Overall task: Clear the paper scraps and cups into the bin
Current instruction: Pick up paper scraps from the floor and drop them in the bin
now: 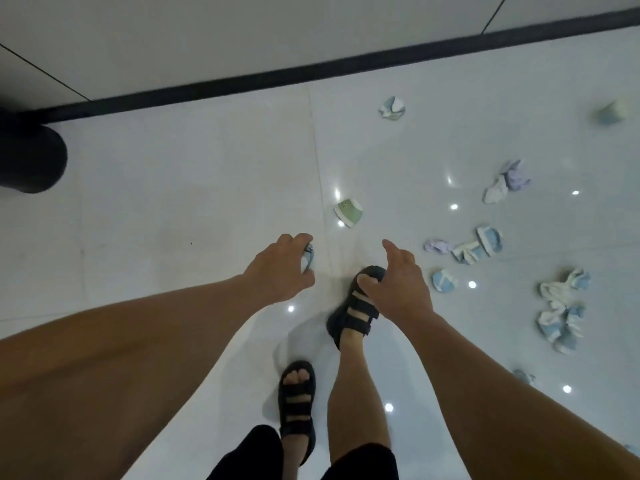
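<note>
At mid-frame the left hand (280, 268) curls its fingers round a blue-and-white paper scrap (308, 259). The right hand (398, 285) hangs just beside it, fingers loose and spread, holding nothing. Just above them a green cup (348, 212) lies tipped on the floor (173, 202). More scraps (561, 306) litter the right side. The black bin (31, 157) stands at the left edge.

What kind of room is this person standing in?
Probably an indoor hallway or lobby: glossy pale floor tiles mirroring overhead lights, a dark baseboard along the wall, and a black bin at left.
</note>
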### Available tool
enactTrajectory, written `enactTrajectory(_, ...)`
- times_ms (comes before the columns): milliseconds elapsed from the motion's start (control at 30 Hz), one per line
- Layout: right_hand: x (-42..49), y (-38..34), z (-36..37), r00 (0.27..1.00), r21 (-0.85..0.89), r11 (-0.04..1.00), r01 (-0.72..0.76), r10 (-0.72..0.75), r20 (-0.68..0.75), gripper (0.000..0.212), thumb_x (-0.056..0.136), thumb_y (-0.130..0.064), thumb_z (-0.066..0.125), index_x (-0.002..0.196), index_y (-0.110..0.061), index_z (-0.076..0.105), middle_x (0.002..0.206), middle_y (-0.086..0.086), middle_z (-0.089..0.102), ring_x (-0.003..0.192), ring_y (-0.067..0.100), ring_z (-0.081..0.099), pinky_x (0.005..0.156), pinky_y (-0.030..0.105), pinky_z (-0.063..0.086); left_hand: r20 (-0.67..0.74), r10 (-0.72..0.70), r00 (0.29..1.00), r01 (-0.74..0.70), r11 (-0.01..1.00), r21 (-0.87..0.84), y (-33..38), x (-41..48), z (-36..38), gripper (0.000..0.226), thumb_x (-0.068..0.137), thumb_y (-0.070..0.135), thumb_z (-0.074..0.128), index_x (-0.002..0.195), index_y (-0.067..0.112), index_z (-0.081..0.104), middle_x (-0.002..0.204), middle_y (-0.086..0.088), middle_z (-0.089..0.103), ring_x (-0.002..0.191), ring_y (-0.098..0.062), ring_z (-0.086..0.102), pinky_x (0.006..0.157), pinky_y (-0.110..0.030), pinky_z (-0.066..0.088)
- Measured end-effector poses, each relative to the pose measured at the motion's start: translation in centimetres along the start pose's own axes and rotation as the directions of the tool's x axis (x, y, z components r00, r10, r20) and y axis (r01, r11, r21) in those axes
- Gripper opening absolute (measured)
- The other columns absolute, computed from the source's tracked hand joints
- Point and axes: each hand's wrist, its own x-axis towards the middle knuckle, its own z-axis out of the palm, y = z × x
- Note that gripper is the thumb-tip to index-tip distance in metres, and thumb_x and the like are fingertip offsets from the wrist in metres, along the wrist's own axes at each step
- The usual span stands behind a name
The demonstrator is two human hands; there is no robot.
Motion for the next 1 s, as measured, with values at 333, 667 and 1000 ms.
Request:
enactTrajectory(333, 15.9, -1.9, -0.5, 0.991, -0.309, 0.945, 0.111, -0.083, 0.102, 0.086, 0.082, -0.047, 0.066, 0.149, -0.03, 0.015, 0.152, 0.004, 0.023, 0.129, 0.031, 0.038, 0.089, 0.042, 0.045, -0.023, -0.131, 0.991, 0.129, 0.987, -0.094, -1.8, 11.8, -0.8, 0.063, 0.083, 0.038, 0.06, 0.14, 0.028, 0.035, 0.123, -0.002, 0.048, 0.105, -0.022, 0.054, 0.079, -0.027, 0.035)
enactTrajectory(667, 30.3, -0.1, 9.6, 0.979, -0.504, 0.844, 0.181, -0.109, 0.169, 0.095, 0.075, -0.053, 0.074, 0.145, -0.034, 0.013, 0.15, 0.004, 0.015, 0.122, 0.036, 0.041, 0.084, 0.045, 0.049, -0.016, -0.151, 0.988, 0.145, 0.971, -0.189, -9.8, 23.4, 7.7, 0.061, 0.085, 0.038, 0.058, 0.14, 0.027, 0.032, 0.124, -0.002, 0.047, 0.104, -0.022, 0.051, 0.078, -0.028, 0.035)
enactTrajectory(1000, 32.1, 0.9, 14.9, 0.972, -0.487, 0.851, 0.198, -0.107, 0.209, 0.071, 0.08, -0.035, 0.068, 0.141, -0.021, 0.035, 0.135, 0.007, 0.031, 0.117, 0.032, 0.036, 0.079, 0.038, 0.043, 0.037, -0.199, 0.979, 0.202, 0.963, -0.178, -16.5, 24.4, 10.0, 0.063, 0.087, 0.038, 0.056, 0.143, 0.026, 0.029, 0.129, -0.003, 0.045, 0.11, -0.024, 0.05, 0.081, -0.028, 0.034)
